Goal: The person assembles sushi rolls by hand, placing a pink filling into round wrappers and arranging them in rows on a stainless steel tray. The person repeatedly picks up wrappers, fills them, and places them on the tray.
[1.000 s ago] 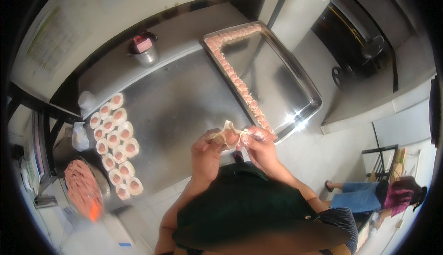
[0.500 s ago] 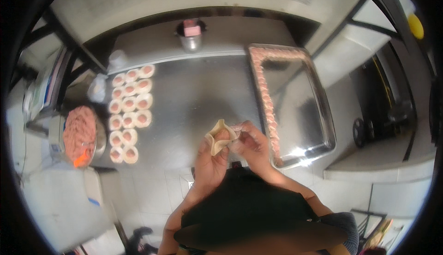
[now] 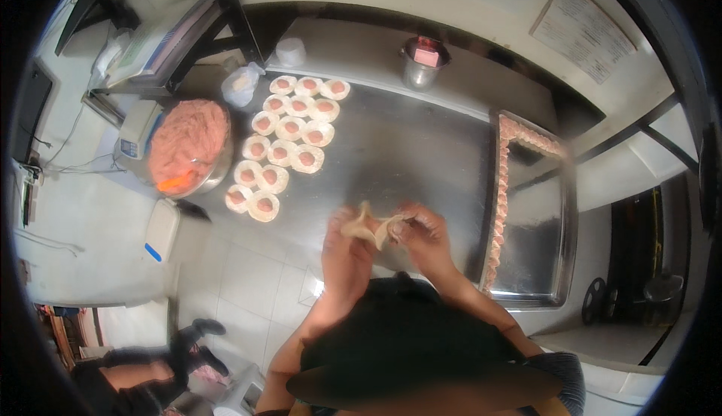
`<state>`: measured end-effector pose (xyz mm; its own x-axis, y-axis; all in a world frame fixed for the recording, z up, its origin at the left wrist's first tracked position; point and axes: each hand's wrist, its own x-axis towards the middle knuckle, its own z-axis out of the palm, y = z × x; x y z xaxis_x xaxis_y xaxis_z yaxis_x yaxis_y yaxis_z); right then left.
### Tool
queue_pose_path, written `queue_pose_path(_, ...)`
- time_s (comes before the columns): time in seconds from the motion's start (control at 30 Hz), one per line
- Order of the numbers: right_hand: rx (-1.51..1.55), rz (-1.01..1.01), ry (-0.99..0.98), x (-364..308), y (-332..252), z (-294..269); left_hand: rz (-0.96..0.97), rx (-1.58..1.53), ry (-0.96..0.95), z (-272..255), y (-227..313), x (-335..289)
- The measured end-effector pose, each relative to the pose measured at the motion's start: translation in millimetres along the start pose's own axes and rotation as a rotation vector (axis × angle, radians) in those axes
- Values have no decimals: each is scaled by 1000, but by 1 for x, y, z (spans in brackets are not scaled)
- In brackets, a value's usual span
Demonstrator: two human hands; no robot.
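Note:
A dumpling wrapper [image 3: 365,228] with pleated, upturned edges is held over the near side of the steel table, between my two hands. My left hand [image 3: 346,254] cups it from the left, fingers closed around its side. The fingertips of my right hand [image 3: 423,237] pinch its right edge. Pink filling shows only slightly inside the folds. Left of my hands, several round wrappers [image 3: 289,128], each with a lump of pink filling, lie in rows. On the right stands a metal tray [image 3: 565,258] with finished dumplings [image 3: 499,217] lined along its left and far sides.
At left is a metal bowl heaped with pink minced filling [image 3: 188,145], an orange-handled utensil [image 3: 174,183] in it, beside a scale [image 3: 140,129]. Along the back are a plastic bag [image 3: 241,85], a white tub [image 3: 291,52] and a metal pot [image 3: 420,74]. Another person [image 3: 143,371] shows at lower left.
The view has turned left, so the table and its things appear shifted right and tilted. The wrapper's edges are drawn closer together, covering more of the filling. Another person's body has come into view.

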<state>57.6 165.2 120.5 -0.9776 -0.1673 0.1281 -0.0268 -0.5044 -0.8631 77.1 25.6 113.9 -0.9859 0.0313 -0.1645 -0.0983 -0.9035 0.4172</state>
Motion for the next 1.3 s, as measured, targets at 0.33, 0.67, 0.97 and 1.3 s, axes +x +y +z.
queue_pose_path(0.33, -56, -127, 39, 26, 12, 47, 197, 325, -91, -10, 42, 29)
queue_pose_path(0.67, -75, -50, 125, 21, 24, 49, -260, 134, -365, -37, 68, 61)
queue_pose_path(0.97, -453, -169, 517, -11, 7, 60, 75, 407, -621, -3, 40, 58)
queue_pose_path(1.3, -546, -279, 428, -31, -39, 40, -198, 257, -487, 24, 10, 37)
